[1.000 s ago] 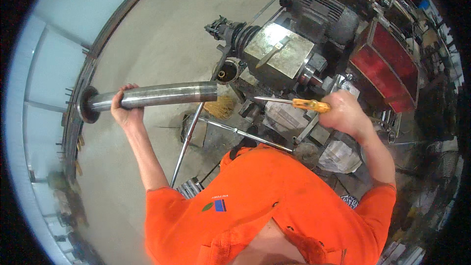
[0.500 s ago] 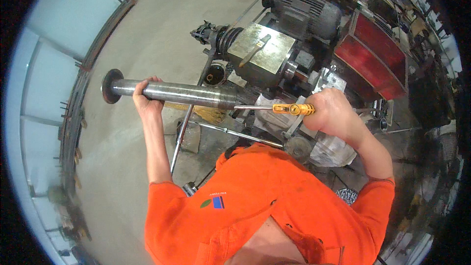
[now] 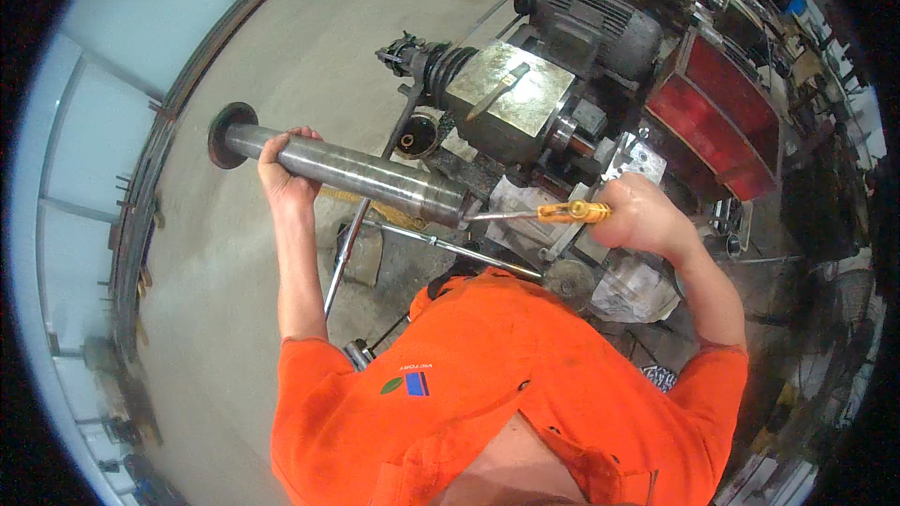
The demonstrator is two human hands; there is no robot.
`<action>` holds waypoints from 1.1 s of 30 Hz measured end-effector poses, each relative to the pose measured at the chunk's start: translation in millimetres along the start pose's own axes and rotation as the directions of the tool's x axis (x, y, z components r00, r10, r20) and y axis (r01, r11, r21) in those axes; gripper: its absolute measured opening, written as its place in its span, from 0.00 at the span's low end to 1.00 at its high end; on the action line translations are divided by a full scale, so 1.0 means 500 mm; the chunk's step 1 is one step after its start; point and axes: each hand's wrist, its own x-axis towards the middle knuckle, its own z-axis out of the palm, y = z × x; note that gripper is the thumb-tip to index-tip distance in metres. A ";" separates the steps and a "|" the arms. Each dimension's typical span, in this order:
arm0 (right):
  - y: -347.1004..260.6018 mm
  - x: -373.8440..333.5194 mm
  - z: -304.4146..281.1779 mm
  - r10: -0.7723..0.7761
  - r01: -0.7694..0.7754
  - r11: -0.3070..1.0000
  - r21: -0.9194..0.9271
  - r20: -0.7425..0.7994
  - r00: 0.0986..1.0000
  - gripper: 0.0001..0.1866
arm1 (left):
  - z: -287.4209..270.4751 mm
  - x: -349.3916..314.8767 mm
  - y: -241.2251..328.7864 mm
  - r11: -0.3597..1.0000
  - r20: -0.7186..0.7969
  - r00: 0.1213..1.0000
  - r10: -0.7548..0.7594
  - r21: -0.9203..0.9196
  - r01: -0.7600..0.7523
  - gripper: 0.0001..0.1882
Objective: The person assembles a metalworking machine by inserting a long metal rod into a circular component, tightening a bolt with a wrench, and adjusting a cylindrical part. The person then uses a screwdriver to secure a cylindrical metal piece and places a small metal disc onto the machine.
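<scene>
A long steel cylinder (image 3: 375,174) with a wide round flange (image 3: 225,136) at its left end tilts slightly down to the right in front of me. My left hand (image 3: 289,167) is closed round it near the flange. My right hand (image 3: 641,214) grips a yellow-handled tool (image 3: 574,213) with a slim metal shaft, pointing left. The tool's tip meets the cylinder's right end, at or just inside the rim; exactly where I cannot tell. Most of the fingers of my right hand are hidden behind its back.
Beyond the cylinder stands a machine with a metal block (image 3: 511,98), a flat brush (image 3: 499,91) lying on it, and a ribbed motor (image 3: 600,26). To its right is a red metal bin (image 3: 717,117). White cloth or paper (image 3: 636,290) lies near my right forearm.
The cylinder's right end has dipped and shifted right, while its flanged end has risen in the picture. My right hand and the tool have moved slightly right, the tip staying at the cylinder's end.
</scene>
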 end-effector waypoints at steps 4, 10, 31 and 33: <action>0.007 -0.008 -0.002 0.002 -0.002 1.000 0.014 0.004 1.000 0.11 | -0.023 0.012 0.004 1.000 -0.048 0.999 0.021 -0.014 -0.021 0.11; 0.010 -0.003 0.005 0.063 -0.063 0.996 -0.056 0.005 0.998 0.12 | -0.033 0.017 -0.011 0.999 -0.108 0.994 0.037 0.005 -0.036 0.09; 0.085 0.014 -0.006 0.331 -0.315 0.944 0.102 -0.291 0.898 0.19 | -0.112 0.441 0.143 0.991 -0.114 0.993 0.042 -0.122 -0.056 0.07; 0.076 0.018 -0.009 0.376 -0.348 0.927 0.142 -0.333 0.865 0.20 | -0.127 0.534 0.164 0.992 -0.094 0.990 0.103 -0.066 -0.110 0.06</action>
